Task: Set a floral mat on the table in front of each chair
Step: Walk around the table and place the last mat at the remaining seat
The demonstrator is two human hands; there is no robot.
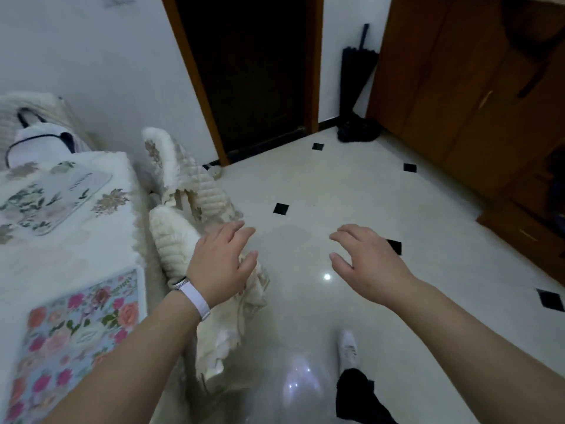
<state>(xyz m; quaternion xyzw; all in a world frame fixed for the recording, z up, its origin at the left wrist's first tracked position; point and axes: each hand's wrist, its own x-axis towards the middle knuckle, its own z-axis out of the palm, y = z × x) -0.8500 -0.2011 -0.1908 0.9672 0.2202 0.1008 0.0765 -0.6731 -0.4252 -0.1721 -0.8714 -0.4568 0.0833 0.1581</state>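
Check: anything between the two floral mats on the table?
Head view: only bare tablecloth between the pink-flowered mat and the paler leafy mat.

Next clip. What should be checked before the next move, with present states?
1. Left hand free: ok, holds nothing.
2. Right hand free: ok, open over the floor.
3. Pink mat flat on table: ok.
4. Pale mat flat on table: ok.
5. Mats lined up with near chair and far chair: cannot tell.
6. Further mats needed: cannot tell, table partly out of view.
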